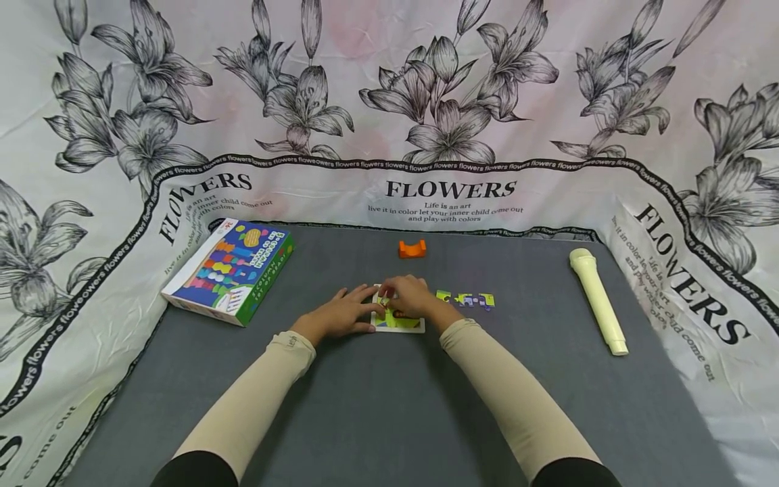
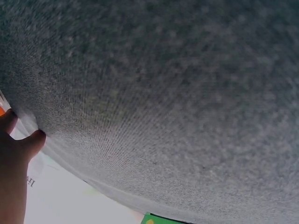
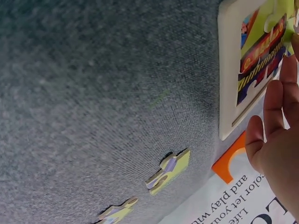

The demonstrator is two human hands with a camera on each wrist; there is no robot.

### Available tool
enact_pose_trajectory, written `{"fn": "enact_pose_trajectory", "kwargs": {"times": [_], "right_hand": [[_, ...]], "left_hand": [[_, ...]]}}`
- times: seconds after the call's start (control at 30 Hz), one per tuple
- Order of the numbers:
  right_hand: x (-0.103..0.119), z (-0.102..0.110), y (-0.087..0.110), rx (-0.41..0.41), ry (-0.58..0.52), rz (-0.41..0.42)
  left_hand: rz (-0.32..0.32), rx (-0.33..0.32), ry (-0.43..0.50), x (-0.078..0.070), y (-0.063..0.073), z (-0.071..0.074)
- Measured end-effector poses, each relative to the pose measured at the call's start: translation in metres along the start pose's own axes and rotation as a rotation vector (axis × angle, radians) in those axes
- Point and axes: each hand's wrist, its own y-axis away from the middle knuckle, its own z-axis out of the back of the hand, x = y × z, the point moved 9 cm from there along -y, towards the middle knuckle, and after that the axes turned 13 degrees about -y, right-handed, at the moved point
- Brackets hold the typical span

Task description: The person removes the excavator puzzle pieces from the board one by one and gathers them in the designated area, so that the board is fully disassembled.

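A small jigsaw puzzle in a white frame tray (image 1: 398,330) lies flat on the grey table, its picture (image 3: 261,56) mostly green with red and yellow lettering. My left hand (image 1: 341,314) rests at the tray's left edge, fingers spread and thumb near the lower left corner. Over the tray's upper part, my right hand (image 1: 410,295) bends its fingers down and pinches a puzzle piece (image 1: 381,310), largely hidden by the fingertips. In the left wrist view only part of the left hand (image 2: 18,149) shows. Loose puzzle pieces (image 1: 465,299) lie in a row right of the tray.
Behind the tray stands an orange curved holder (image 1: 412,249). A blue and green game box (image 1: 234,270) lies at the back left. To the right is a long pale yellow tube (image 1: 599,301). A flower-printed cloth (image 1: 450,196) borders the table's back and sides.
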Motion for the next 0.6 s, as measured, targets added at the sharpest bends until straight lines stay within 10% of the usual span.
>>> {"fn": "enact_pose_trajectory", "kwargs": {"times": [0.6], "right_hand": [[0.0047, -0.0001, -0.0013, 0.013, -0.007, 0.014]], "left_hand": [[-0.008, -0.011, -0.018, -0.0002, -0.0002, -0.0017]]}}
